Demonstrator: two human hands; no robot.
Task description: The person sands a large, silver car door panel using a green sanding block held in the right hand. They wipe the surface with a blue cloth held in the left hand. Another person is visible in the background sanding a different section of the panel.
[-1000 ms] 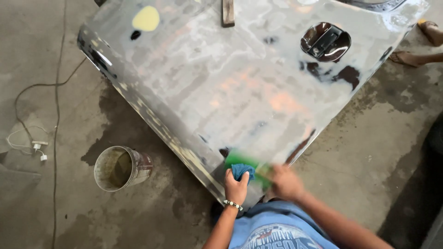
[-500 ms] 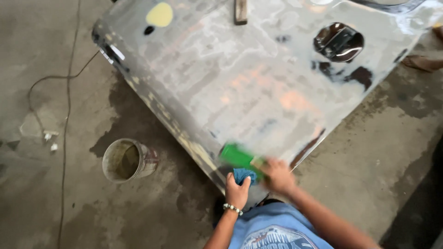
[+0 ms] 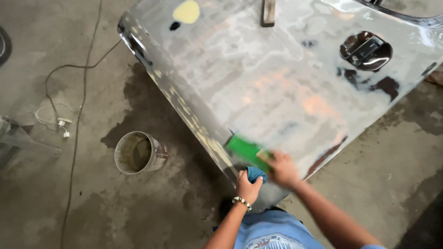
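The green sanding block [image 3: 247,151] lies flat on the near corner of the wet, grey car body panel [image 3: 277,83], close to the panel's lower edge, and your right hand [image 3: 282,169] is closed over its near end; both the block and that hand are blurred, so you cannot make out the single fingers. Just to the left of it, your left hand [image 3: 248,186] is closed around a bunched blue cloth [image 3: 255,174], which it presses against the panel's edge right beside the block; a beaded bracelet [image 3: 242,202] sits on that wrist. The panel spreads away from you, tilted in the view, with its surface shiny and streaked with pale and orange patches. Towards its far left there is a yellow filler patch [image 3: 186,11] with a small dark spot next to it, at the far right a recessed door handle pocket [image 3: 365,50] with dark blotches below it, and at the top edge a small brown block [image 3: 268,12] rests on the panel. Below the panel, the concrete floor [image 3: 69,207] is dark with wet stains under the left edge. A round bucket [image 3: 138,152] with murky water stands on the floor, well to the left of your hands. Farther left, a thin cable [image 3: 78,115] runs across the floor, with a small white plug lying near it.
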